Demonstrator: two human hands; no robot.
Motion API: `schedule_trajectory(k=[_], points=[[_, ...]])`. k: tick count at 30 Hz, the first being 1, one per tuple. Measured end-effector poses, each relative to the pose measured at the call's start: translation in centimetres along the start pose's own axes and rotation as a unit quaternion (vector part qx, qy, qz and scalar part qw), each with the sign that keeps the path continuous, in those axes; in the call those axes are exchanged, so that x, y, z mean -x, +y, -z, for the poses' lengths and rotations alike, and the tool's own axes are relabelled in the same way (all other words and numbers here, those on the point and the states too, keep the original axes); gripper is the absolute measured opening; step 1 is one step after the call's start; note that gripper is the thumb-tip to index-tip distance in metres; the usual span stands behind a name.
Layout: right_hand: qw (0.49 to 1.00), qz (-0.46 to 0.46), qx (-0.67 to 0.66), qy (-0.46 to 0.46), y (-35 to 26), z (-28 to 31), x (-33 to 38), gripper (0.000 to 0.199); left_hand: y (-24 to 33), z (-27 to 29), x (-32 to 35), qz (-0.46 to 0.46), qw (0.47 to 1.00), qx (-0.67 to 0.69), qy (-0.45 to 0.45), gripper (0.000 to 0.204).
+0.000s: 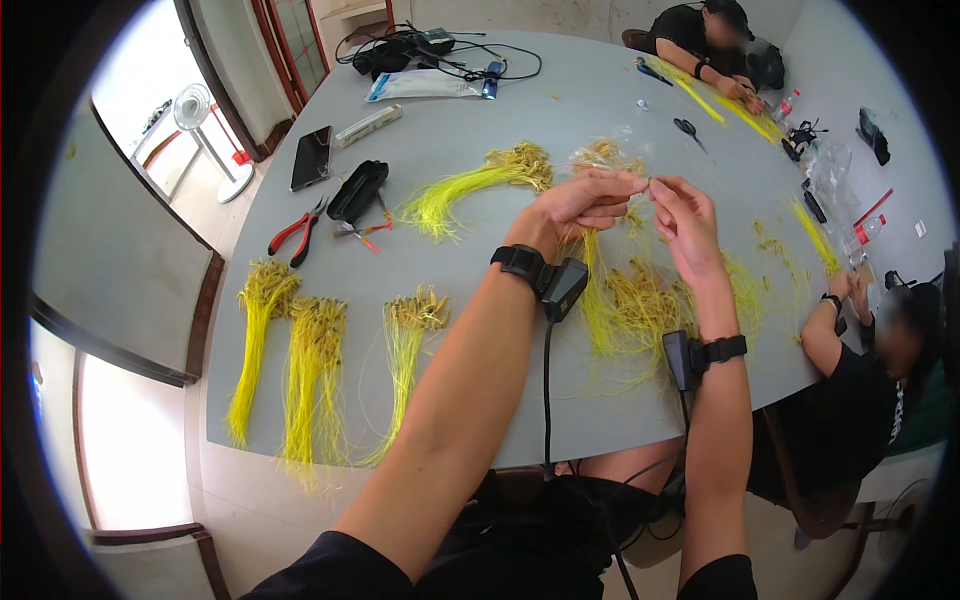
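Two bare hands, fingers drawn in narrow: left hand (588,200) and right hand (688,212), thumb and fingertips nearly meeting over a small piece (646,185), too tiny to identify. One tangled pile of yellow strands (645,300) with brownish ends, on the grey table (540,390) below the hands, between the forearms; whether any strands hang from the left hand cannot be told. Three yellow bundles (316,365), side by side, left of the left forearm, brownish ends away from the person. One further bundle (470,185), lying sideways beyond. Near it: black case (358,192), red-handled pliers (296,232), dark phone (311,158). One pair of scissors (688,130), beyond the right hand. Two co-workers seated along the right side.
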State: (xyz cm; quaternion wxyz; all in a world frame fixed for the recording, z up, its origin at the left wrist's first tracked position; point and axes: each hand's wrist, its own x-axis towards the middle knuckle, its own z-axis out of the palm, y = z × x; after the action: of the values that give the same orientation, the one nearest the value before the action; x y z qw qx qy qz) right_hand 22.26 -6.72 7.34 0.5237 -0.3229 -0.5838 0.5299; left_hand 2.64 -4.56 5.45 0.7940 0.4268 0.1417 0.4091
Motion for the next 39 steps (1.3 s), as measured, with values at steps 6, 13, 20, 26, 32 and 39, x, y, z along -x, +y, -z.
schedule_trajectory(k=[6,13,20,26,32,39], points=[[0.991,0.005,-0.137,0.009,0.3,0.6,-0.2,0.013,0.0,-0.1,0.1,0.014,1.0,-0.003,-0.015,0.021],[0.938,0.037,-0.342,0.027,-0.7,2.4,-0.5,0.014,0.2,-0.3,0.3,-0.005,1.0,0.026,0.005,0.026],[0.815,0.058,-0.576,-0.016,-1.0,3.9,-0.1,0.014,0.3,-0.3,0.5,-0.012,0.996,0.074,0.047,0.029],[0.808,0.079,-0.582,-0.048,-0.4,4.4,-0.1,0.014,0.3,0.6,0.6,-0.075,0.971,0.223,-0.036,0.024],[0.855,0.07,-0.509,-0.073,-0.4,3.8,0.1,0.015,0.5,0.7,0.5,-0.13,0.927,0.345,-0.07,0.018],[0.916,0.045,-0.393,-0.067,-0.5,3.4,0.2,0.016,0.5,0.7,0.3,-0.146,0.932,0.332,-0.013,0.014]])
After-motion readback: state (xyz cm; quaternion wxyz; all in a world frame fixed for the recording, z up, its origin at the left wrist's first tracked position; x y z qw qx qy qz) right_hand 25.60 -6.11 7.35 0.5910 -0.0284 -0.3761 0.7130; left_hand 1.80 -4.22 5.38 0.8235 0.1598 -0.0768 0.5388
